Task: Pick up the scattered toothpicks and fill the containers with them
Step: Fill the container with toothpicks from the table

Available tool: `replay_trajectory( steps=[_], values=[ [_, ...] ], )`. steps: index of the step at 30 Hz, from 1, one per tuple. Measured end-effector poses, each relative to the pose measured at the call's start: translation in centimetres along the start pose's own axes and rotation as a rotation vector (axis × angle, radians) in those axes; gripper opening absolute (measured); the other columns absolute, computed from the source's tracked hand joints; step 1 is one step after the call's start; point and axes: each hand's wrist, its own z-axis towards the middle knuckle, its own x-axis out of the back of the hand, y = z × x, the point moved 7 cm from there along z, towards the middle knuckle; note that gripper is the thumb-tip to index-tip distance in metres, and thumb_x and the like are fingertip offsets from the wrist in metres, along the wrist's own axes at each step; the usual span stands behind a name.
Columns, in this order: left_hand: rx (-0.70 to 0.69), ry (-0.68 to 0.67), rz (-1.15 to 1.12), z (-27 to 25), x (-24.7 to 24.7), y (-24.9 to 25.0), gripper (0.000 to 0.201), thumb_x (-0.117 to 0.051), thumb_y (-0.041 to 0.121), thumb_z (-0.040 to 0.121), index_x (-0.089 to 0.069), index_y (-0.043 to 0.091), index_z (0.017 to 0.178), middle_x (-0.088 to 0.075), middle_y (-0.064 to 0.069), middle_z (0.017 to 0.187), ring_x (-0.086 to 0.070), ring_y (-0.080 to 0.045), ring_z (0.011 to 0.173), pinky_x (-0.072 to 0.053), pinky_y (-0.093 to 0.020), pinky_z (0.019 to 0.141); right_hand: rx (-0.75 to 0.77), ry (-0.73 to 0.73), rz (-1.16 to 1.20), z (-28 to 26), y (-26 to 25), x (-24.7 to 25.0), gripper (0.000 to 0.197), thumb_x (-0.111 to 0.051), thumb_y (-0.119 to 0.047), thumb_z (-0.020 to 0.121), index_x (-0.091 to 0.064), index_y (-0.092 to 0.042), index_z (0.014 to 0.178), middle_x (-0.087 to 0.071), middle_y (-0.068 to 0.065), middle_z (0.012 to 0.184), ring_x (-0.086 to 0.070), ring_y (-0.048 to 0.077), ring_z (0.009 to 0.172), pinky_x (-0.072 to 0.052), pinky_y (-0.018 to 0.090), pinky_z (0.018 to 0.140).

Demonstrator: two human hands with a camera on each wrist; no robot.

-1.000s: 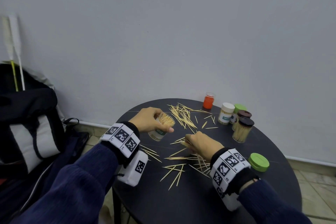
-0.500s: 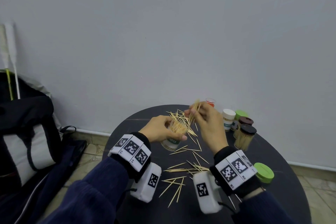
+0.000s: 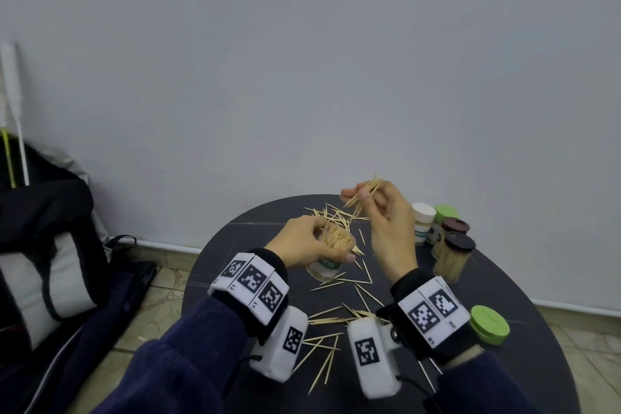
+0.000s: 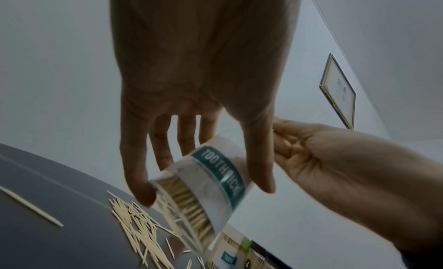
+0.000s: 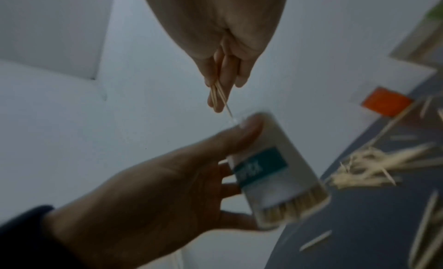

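Home corner: framed picture [image 4: 338,91], bag [image 3: 43,245]

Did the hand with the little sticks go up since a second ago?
Yes. The right hand rose from the table among the scattered toothpicks and now pinches a bundle near the capped jars.

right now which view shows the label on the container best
The left wrist view: the container held by the left hand fills the frame, its teal TOOTHPICK band readable. The right wrist view shows the band blurred. The head view shows it small, partly covered.
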Motion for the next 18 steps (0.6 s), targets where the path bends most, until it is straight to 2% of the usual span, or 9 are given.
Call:
replay_trajectory(
  steps=[2,4,6,9,10,12,14,16,18],
  values=[
    [-0.002,0.0,-0.014,0.0,0.0,0.1,0.045,-0.082,0.041,0.066,-0.068,0.018,0.103,-0.07,0.0,0.099,-0.064,-0.014,0.094,-0.049,-0.026,0.082,-0.095,-0.028,0.058,-0.3,1.0,-0.5,0.012,-0.049,-0.01,0.095,-0.055,-0.016,0.088,-0.071,0.003,0.086,-0.07,0.011,0.08,-0.052,0.017,0.069],
    [-0.004,-0.001,-0.041,-0.1,0.2,0.2,0.043,-0.081,0.038,0.068,-0.067,0.022,0.105,-0.07,0.001,0.099,-0.063,-0.012,0.092,-0.048,-0.022,0.074,-0.181,-0.089,0.026,-1.0,1.9,-0.9,0.015,-0.047,-0.012,0.097,-0.058,-0.013,0.087,-0.071,0.002,0.086,-0.069,0.007,0.077,-0.051,0.014,0.065],
    [-0.007,-0.003,-0.06,-0.3,0.4,0.3,0.042,-0.08,0.036,0.071,-0.064,0.027,0.108,-0.068,0.003,0.099,-0.062,-0.009,0.091,-0.045,-0.015,0.066,-0.201,-0.159,-0.073,-1.6,2.5,-1.2,0.021,-0.045,-0.017,0.098,-0.063,-0.013,0.087,-0.072,-0.002,0.09,-0.068,0.005,0.08,-0.052,0.015,0.065],
    [-0.015,0.005,-0.051,-0.4,0.6,0.4,0.03,-0.079,0.031,0.073,-0.062,0.025,0.097,-0.063,0.009,0.087,-0.059,-0.003,0.08,-0.041,-0.011,0.058,-0.228,-0.279,-0.147,-2.3,3.1,-2.0,0.019,-0.046,-0.025,0.097,-0.063,-0.016,0.1,-0.067,-0.007,0.094,-0.063,0.007,0.085,-0.053,0.021,0.068],
    [-0.017,0.005,-0.054,-0.5,0.6,0.5,0.028,-0.079,0.03,0.073,-0.062,0.023,0.094,-0.062,0.01,0.085,-0.057,-0.002,0.078,-0.041,-0.011,0.057,-0.256,-0.301,-0.141,-2.5,3.4,-2.2,0.018,-0.046,-0.026,0.097,-0.061,-0.018,0.101,-0.065,-0.007,0.093,-0.061,0.006,0.084,-0.051,0.022,0.068],
    [-0.014,0.0,-0.058,-0.5,0.6,0.5,0.033,-0.079,0.031,0.073,-0.065,0.018,0.099,-0.064,0.006,0.088,-0.059,-0.006,0.082,-0.043,-0.014,0.059,-0.295,-0.299,-0.087,-2.4,3.7,-2.3,0.016,-0.046,-0.026,0.097,-0.06,-0.02,0.099,-0.064,-0.004,0.096,-0.06,0.005,0.085,-0.05,0.02,0.071],
    [-0.004,-0.006,-0.053,-0.6,0.5,0.4,0.041,-0.079,0.032,0.072,-0.065,0.015,0.106,-0.066,0.003,0.094,-0.061,-0.01,0.087,-0.045,-0.016,0.062,-0.285,-0.278,-0.05,-2.1,3.5,-2.2,0.018,-0.045,-0.025,0.097,-0.061,-0.016,0.098,-0.066,0.001,0.104,-0.061,0.007,0.091,-0.051,0.024,0.079],
    [-0.005,-0.014,-0.05,-0.6,0.6,0.3,0.042,-0.079,0.033,0.072,-0.064,0.016,0.107,-0.066,0.002,0.097,-0.061,-0.011,0.09,-0.044,-0.016,0.062,-0.278,-0.268,-0.008,-1.7,3.5,-2.1,0.02,-0.041,-0.018,0.099,-0.058,-0.008,0.099,-0.067,0.002,0.107,-0.062,0.008,0.094,-0.051,0.022,0.082],
    [-0.016,-0.02,-0.055,-0.7,0.6,0.4,0.04,-0.079,0.034,0.072,-0.062,0.021,0.106,-0.066,0.004,0.097,-0.06,-0.009,0.089,-0.042,-0.013,0.061,-0.28,-0.27,0.015,-1.6,3.6,-2.1,0.021,-0.036,-0.011,0.1,-0.056,-0.011,0.093,-0.068,0.002,0.105,-0.063,0.008,0.096,-0.052,0.022,0.083]
  ],
)
